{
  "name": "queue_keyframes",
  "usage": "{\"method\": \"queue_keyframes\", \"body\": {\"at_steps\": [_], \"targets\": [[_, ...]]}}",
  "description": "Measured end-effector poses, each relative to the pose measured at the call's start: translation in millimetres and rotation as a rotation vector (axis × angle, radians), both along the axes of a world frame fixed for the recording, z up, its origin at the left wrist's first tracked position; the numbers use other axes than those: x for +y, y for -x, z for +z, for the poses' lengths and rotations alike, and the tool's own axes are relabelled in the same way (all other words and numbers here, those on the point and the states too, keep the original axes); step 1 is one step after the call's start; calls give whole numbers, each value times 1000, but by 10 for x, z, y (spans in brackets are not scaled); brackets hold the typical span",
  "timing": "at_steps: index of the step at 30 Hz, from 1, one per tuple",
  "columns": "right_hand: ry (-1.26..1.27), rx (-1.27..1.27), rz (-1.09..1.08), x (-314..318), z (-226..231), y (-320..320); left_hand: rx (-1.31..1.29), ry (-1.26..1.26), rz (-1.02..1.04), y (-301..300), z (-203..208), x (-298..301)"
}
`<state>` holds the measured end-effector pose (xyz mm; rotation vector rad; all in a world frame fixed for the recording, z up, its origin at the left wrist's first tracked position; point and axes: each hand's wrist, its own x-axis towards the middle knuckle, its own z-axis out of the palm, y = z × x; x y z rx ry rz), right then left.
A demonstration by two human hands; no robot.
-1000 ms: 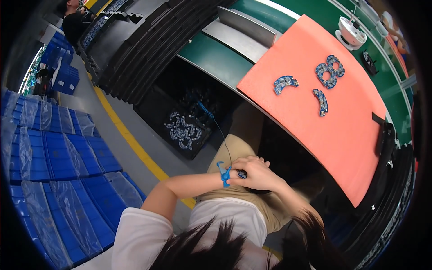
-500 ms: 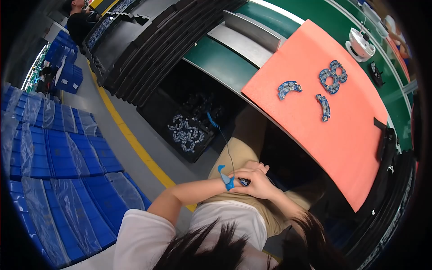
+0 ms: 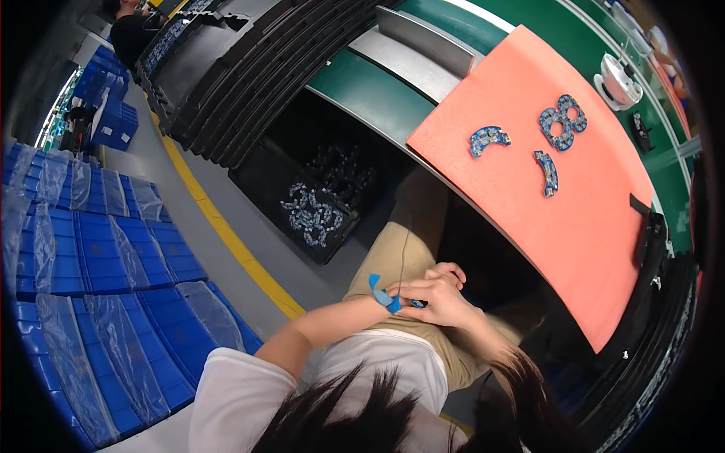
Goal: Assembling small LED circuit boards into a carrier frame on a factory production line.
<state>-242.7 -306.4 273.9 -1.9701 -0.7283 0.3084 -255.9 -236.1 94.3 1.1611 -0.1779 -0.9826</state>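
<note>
Both hands meet over the lap, below the worktop edge. Right hand (image 3: 442, 298) lies on top, fingers curled toward the left wrist, its grip pinching at the blue wrist strap (image 3: 384, 293); a small dark piece shows at the fingertips, too small to identify. Left hand is mostly hidden under the right one, so cannot tell whether its grip is spread or closed. The strap sits on the left wrist, a loose tab sticking up, with a thin cord (image 3: 402, 253) running up from it toward the worktop.

Handling, as a judgement: strap looks light, soft and flexible, not fragile; best taken by the free tab or the band edge, with a light pinch. The cord could snag if pulled sideways.

Further out: the orange mat (image 3: 604, 226) on the worktop carries 3 blue curved board pieces (image 3: 487, 139), well apart from the hands. A black bin (image 3: 317, 204) with more such pieces sits on the floor just left of the knee. Stacked blue crates (image 3: 98, 257) stand beyond the yellow floor line (image 3: 226, 234).

Room: tight above, worktop edge overhangs the lap; open space to the left over the floor.
</note>
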Motion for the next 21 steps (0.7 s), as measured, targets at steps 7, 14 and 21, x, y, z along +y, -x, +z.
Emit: {"method": "queue_keyframes", "body": {"at_steps": [7, 14, 21], "targets": [[203, -133, -83, 15, 276, -77, -36, 16, 294, -469, 472, 323], [148, -622, -542, -550, 1070, -256, -767, -794, 458, -1380, 583, 1443], [266, -601, -984, -1038, 1199, -295, -1063, -1493, 414, -2153, -79, 2257]]}}
